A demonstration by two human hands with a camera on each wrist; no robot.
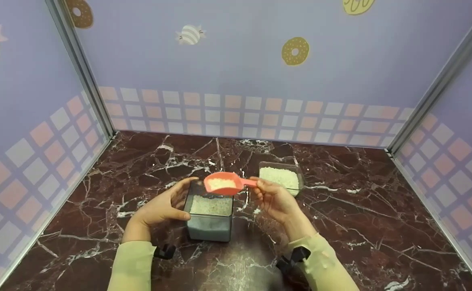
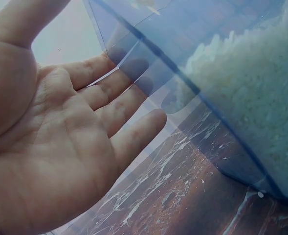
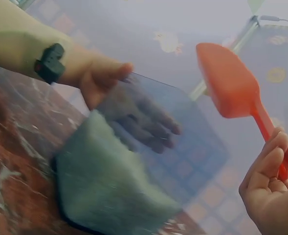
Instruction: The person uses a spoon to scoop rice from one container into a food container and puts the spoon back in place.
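Note:
A clear square container (image 1: 210, 214) partly filled with white rice stands on the marble top. My left hand (image 1: 164, 207) lies with straight fingers (image 2: 115, 95) flat against its left wall (image 2: 148, 63). My right hand (image 1: 274, 198) pinches the handle of an orange scoop (image 1: 224, 183) loaded with rice, held just above the container's far rim. In the right wrist view the scoop (image 3: 229, 81) hangs above the container (image 3: 129, 166), with my left hand (image 3: 107, 81) behind the clear wall.
A second, low clear tray (image 1: 281, 177) filled with rice sits to the right rear of the container. A few grains (image 1: 256, 211) lie loose on the marble (image 1: 361, 210). Purple patterned walls (image 1: 236, 72) enclose three sides.

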